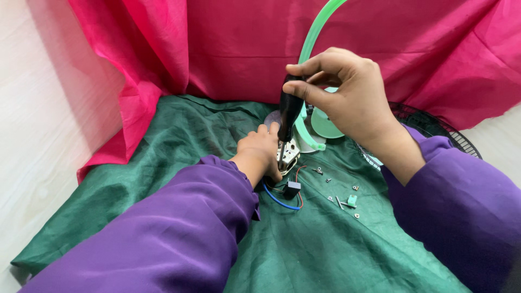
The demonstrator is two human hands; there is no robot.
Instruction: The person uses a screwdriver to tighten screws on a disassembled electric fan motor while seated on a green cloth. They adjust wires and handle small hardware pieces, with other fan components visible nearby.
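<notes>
Centre of frame: the right hand (pixel 347 95) grips a black-handled screwdriver (pixel 289 111), its long axis near vertical, tip down on a small metal motor (pixel 287 154). The left hand (pixel 260 152), just left of it and nearer, closes on the motor, apparently steadying it on the green cloth (pixel 163 163).

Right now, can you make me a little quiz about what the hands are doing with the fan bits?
1. True or false: the right hand grips a black screwdriver that stands upright.
2. What does the left hand rest on? A) the motor B) the fan grill C) the pink cloth
3. Fill in: the loose screws lie on the ____ cloth.

Key: 1 true. 2 A. 3 green.
</notes>
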